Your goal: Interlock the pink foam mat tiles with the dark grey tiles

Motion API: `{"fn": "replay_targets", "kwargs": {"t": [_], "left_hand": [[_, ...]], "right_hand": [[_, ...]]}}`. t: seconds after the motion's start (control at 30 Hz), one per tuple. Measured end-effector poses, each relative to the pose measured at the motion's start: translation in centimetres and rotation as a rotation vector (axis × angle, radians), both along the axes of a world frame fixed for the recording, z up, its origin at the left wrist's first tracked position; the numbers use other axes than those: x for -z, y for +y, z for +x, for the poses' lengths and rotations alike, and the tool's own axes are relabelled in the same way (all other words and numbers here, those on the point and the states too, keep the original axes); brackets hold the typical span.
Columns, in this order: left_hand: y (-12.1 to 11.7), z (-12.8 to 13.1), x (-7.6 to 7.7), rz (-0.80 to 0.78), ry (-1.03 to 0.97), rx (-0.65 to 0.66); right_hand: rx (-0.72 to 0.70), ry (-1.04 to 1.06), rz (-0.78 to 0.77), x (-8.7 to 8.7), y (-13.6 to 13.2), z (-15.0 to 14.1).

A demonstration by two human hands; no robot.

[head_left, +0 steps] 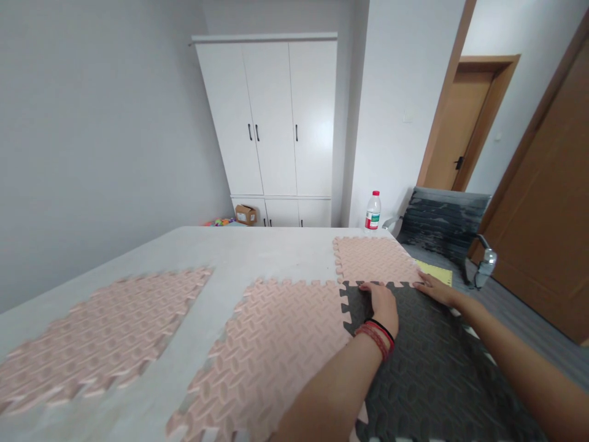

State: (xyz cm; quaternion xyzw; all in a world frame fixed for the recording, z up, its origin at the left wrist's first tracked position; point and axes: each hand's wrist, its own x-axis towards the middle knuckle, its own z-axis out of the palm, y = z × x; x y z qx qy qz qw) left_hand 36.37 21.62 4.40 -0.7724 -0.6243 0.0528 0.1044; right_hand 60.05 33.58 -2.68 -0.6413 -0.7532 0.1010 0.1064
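Observation:
A dark grey foam puzzle mat (427, 362) lies on the grey table (239, 252), its toothed edges meeting a pink mat (276, 350) on its left and a smaller pink mat (372, 261) beyond it. My left hand (381, 305), with red and black bands at the wrist, presses flat on the grey mat's far left corner, fingers at the seam. At the far right corner of that mat rests my right hand (435, 287), fingers stretched out flat. Neither hand holds anything.
Another pink mat (105, 331) lies apart at the table's left. A yellow piece (437, 273) shows past the right hand. A white bottle (373, 211) stands at the far edge, a grey office chair (442, 230) to the right, white cupboards (276, 123) behind.

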Motion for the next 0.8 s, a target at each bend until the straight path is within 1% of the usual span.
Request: {"fn": "replay_targets", "kwargs": {"t": [0.1, 0.17, 0.23, 0.3, 0.33, 0.4, 0.43, 0.5, 0.57, 0.63, 0.7, 0.8], "left_hand": [[-0.5, 0.7, -0.3, -0.005, -0.023, -0.024], [-0.6, 0.4, -0.8, -0.023, -0.06, -0.003], [-0.4, -0.8, -1.5, -0.055, -0.114, 0.065], [-0.1, -3.3, -2.6, -0.099, -0.182, 0.171], [0.1, -5.1, -3.2, -0.119, -0.218, 0.227], [0.1, -9.8, -4.7, -0.139, -0.281, 0.3], [-0.2, -12.5, -5.4, -0.132, -0.302, 0.304], [-1.6, -18.4, -6.7, -0.081, -0.315, 0.249], [-4.2, -24.3, -7.4, -0.024, -0.297, 0.126], [-7.7, -29.9, -7.4, -0.002, -0.254, -0.036], [-11.5, -34.9, -6.9, 0.01, -0.207, -0.211], [-16.7, -41.2, -5.4, 0.044, -0.152, -0.492]], "right_hand": [[0.0, -0.018, -0.038, -0.1, 0.5, -0.2], [0.008, -0.031, -0.055, 0.0, 0.6, -0.3], [0.03, -0.047, -0.065, 0.2, 0.6, -0.4], [0.052, -0.062, -0.067, 0.3, 0.3, -0.5], [0.057, -0.068, -0.066, 0.3, 0.2, -0.6], [0.053, -0.075, -0.061, 0.4, -0.1, -0.7], [0.047, -0.077, -0.058, 0.4, -0.2, -0.8], [0.032, -0.076, -0.056, 0.3, -0.1, -0.8], [0.013, -0.072, -0.065, 0.0, 0.2, -0.8], [-0.001, -0.067, -0.081, -0.3, 0.7, -0.8], [-0.003, -0.062, -0.097, -0.5, 1.3, -0.7], [0.007, -0.058, -0.104, -0.6, 1.7, -0.7]]}}
